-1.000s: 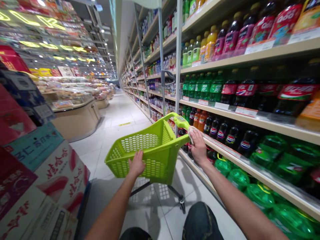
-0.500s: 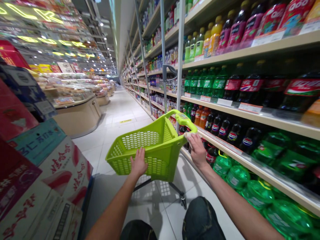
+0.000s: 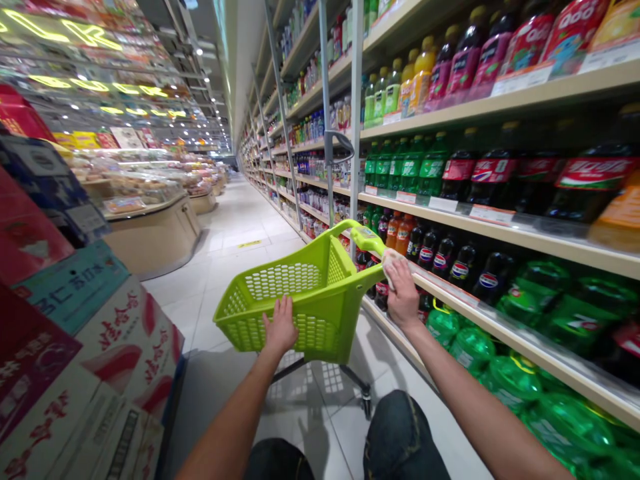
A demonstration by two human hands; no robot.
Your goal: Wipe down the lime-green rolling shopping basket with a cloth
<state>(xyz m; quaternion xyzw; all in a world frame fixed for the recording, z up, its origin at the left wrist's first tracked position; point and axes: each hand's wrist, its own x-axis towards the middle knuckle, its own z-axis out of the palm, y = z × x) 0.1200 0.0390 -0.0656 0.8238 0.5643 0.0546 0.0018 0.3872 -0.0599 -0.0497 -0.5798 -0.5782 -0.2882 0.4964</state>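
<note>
A lime-green plastic shopping cart [image 3: 325, 327] with perforated sides stands on the floor in front of my knees, its handle to the right. My left hand [image 3: 281, 327] grips the near rim of its basket, fingers over the edge. At the right end of the handle [image 3: 369, 240], my right hand [image 3: 403, 290] presses a crumpled whitish cloth or tissue [image 3: 389, 259] against the green bar. My palm hides part of that cloth. Inside the basket, the visible part shows only green plastic.
Shelves of soft drink bottles [image 3: 457, 170] line the right side, close to my right arm. Stacked drink cartons [image 3: 125, 340] rise on the left. A tiled aisle [image 3: 240, 213] runs ahead past a rounded display counter [image 3: 150, 233]. Large green bottles [image 3: 510, 387] sit on the bottom shelf.
My right hand and the cloth have slid slightly right and up around the handle's end. My left hand stays on the rim, and the cart has barely moved.
</note>
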